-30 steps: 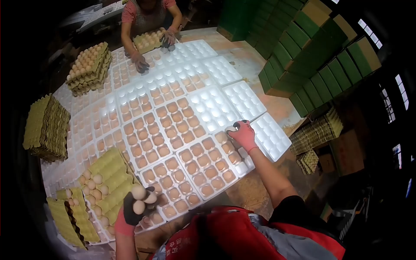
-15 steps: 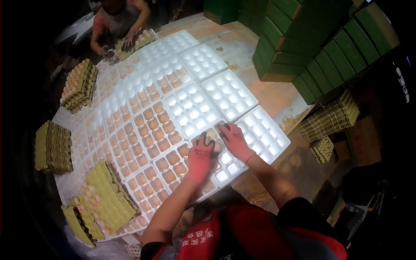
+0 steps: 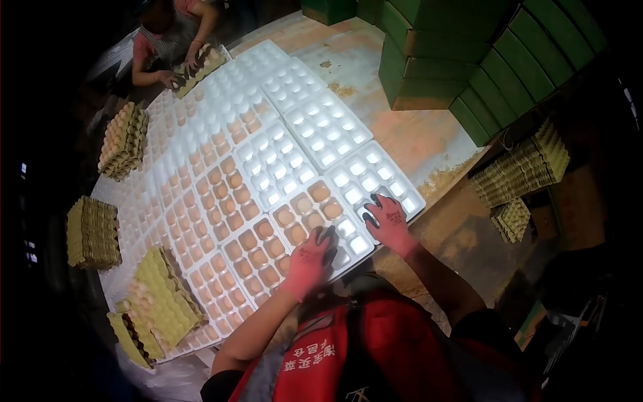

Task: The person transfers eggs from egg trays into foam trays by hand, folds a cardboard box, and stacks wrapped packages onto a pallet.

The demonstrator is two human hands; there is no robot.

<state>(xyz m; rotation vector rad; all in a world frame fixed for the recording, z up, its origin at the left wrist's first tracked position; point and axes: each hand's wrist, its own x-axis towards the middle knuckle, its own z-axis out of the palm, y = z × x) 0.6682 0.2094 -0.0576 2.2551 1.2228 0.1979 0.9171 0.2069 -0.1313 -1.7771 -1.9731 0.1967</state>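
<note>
My left hand (image 3: 312,260), in a pink glove with dark fingertips, is over the lower part of a partly filled white plastic tray (image 3: 362,246). Its fingers curl downward, and whatever they hold is hidden. Brown eggs (image 3: 303,204) sit in the upper cups of that tray. My right hand (image 3: 388,221), gloved alike, has its fingers apart over the near end of an empty white tray (image 3: 404,189), with no egg visible in it. Left of my hands, more trays hold eggs (image 3: 248,239).
Yellow pulp trays with eggs (image 3: 161,295) lean at the lower left. Stacked pulp trays (image 3: 94,231) and a loaded egg stack (image 3: 124,141) line the left side. A co-worker (image 3: 171,40) handles eggs at the far end. Green boxes (image 3: 429,60) stand at the upper right.
My hands were together over the partly filled tray; my right hand has moved right to the empty tray. Earlier, my left hand held several eggs. The view has shifted.
</note>
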